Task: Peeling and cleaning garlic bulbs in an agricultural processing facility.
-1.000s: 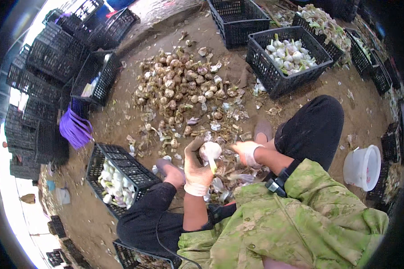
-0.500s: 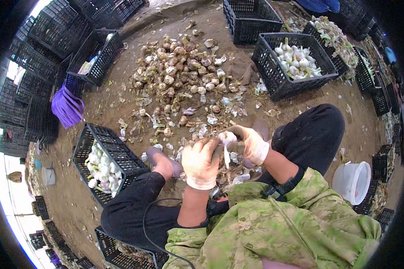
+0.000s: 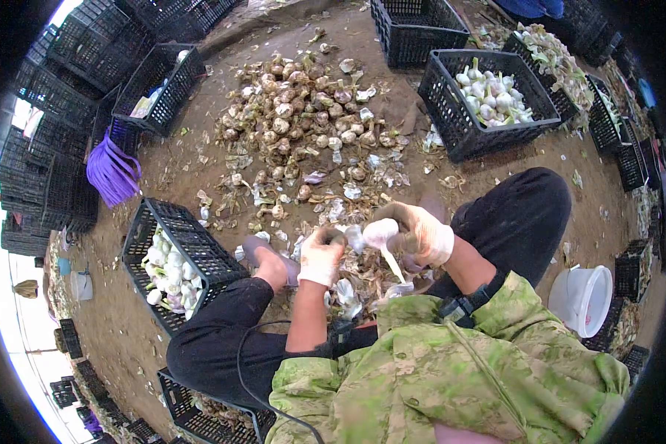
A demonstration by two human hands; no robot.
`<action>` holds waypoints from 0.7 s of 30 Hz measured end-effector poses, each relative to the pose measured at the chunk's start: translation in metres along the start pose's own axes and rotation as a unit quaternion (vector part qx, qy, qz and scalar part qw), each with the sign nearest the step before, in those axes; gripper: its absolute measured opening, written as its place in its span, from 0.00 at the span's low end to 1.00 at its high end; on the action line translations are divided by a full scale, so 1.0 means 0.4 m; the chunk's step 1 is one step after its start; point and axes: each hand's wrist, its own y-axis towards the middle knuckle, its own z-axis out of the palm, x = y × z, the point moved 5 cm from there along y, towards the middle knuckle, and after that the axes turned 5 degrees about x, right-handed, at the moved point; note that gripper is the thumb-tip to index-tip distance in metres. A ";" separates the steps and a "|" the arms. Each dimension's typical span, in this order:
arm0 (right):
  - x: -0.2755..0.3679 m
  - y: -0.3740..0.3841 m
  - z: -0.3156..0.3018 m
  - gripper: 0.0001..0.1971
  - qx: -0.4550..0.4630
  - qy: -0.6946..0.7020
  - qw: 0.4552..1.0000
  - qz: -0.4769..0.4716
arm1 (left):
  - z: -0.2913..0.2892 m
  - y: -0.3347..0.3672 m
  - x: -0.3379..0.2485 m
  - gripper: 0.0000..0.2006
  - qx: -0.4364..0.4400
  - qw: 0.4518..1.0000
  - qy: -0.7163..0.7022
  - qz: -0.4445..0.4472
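Note:
A white garlic bulb (image 3: 379, 232) with a long pale stem hanging down is in my gloved right hand (image 3: 422, 234), whose fingers are closed round its right side. My gloved left hand (image 3: 323, 257) is just left of the bulb, apart from it, with fingers curled in. At its fingertips shows a thin whitish piece of garlic skin (image 3: 354, 238), apparently pinched there. Ahead on the ground lies a heap of dirty, untrimmed garlic (image 3: 288, 111). By my left leg a tilted black crate (image 3: 200, 248) holds cleaned white garlic (image 3: 172, 272).
Another black crate (image 3: 459, 137) of white garlic stands ahead to the right, near a black crate (image 3: 425, 41). Loose skins litter the ground between my feet. A white bucket (image 3: 581, 300) is at my right, a purple strap bundle (image 3: 112, 170) at left. Stacked crates (image 3: 48, 148) line the left side.
My hands have moved apart; the left has drawn away leftward from the bulb. The bulb stays in my right hand, now more exposed and whiter, its stem slanting to the right.

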 end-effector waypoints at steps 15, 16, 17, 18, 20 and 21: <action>-0.036 -0.002 -0.081 0.23 -0.218 0.210 0.943 0.136 | 0.025 -0.014 -0.059 0.16 -0.078 0.956 0.234 0.161; -0.011 0.001 -0.098 0.22 -0.226 0.208 0.945 0.116 | 0.030 -0.006 -0.044 0.15 -0.098 0.949 0.255 0.155; 0.034 0.022 -0.118 0.21 -0.186 0.277 0.942 0.029 | 0.031 0.008 -0.018 0.15 -0.066 0.960 0.243 0.121; 0.065 0.035 -0.151 0.20 -0.203 0.309 0.929 -0.004 | 0.042 0.019 0.003 0.15 -0.026 0.968 0.232 0.096; 0.133 0.014 -0.201 0.19 -0.154 0.425 0.878 -0.159 | 0.038 0.055 0.037 0.16 0.002 0.983 0.182 0.033; 0.153 -0.002 -0.235 0.19 -0.147 0.467 0.843 -0.223 | 0.035 0.072 0.036 0.17 -0.014 0.980 0.192 0.045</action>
